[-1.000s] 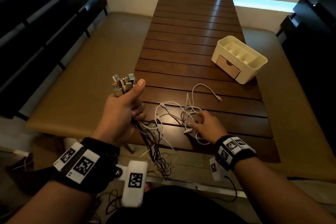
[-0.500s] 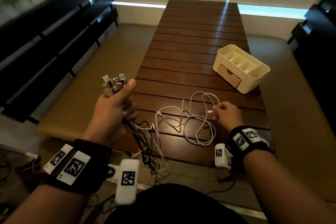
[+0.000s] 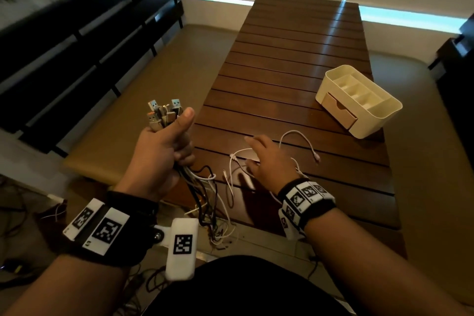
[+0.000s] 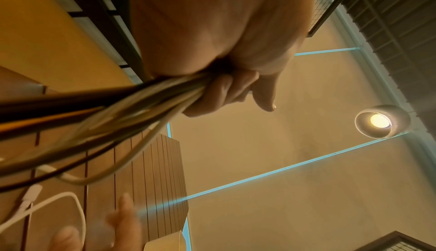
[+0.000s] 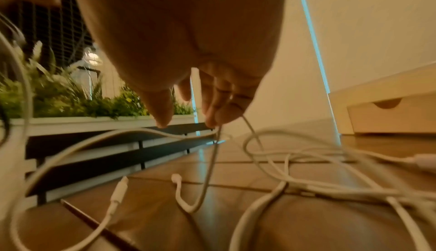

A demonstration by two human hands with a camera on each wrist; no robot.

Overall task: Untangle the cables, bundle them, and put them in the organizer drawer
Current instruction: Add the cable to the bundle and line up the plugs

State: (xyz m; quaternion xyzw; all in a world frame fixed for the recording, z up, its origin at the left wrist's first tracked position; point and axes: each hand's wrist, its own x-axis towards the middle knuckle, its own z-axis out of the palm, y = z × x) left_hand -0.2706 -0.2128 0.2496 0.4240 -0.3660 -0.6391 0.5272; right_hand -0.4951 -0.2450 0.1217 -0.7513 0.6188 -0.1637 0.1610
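Observation:
My left hand (image 3: 164, 154) is raised beside the table's left edge and grips a bundle of black and white cables (image 4: 118, 109). Their USB plugs (image 3: 164, 113) stick up above my thumb, and the loose ends hang to the floor. My right hand (image 3: 264, 159) hovers low over the white cables (image 3: 236, 174) spread on the wooden table (image 3: 295, 59). In the right wrist view its fingertips (image 5: 212, 119) pinch one white cable (image 5: 207, 161) and lift it off the slats. The cream organizer (image 3: 359, 100), its drawer (image 3: 338, 113) closed, stands at the right.
A tan padded bench (image 3: 154, 79) runs along the table's left side, with a dark slatted backrest (image 3: 77, 46) behind it. More cables lie on the floor (image 3: 218, 233) below the near table edge. The far half of the table is bare slats.
My right hand went out to the right with a white cable, then came back left toward the middle of the tangle. The cable loops shifted. My left hand kept its grip on the bundle.

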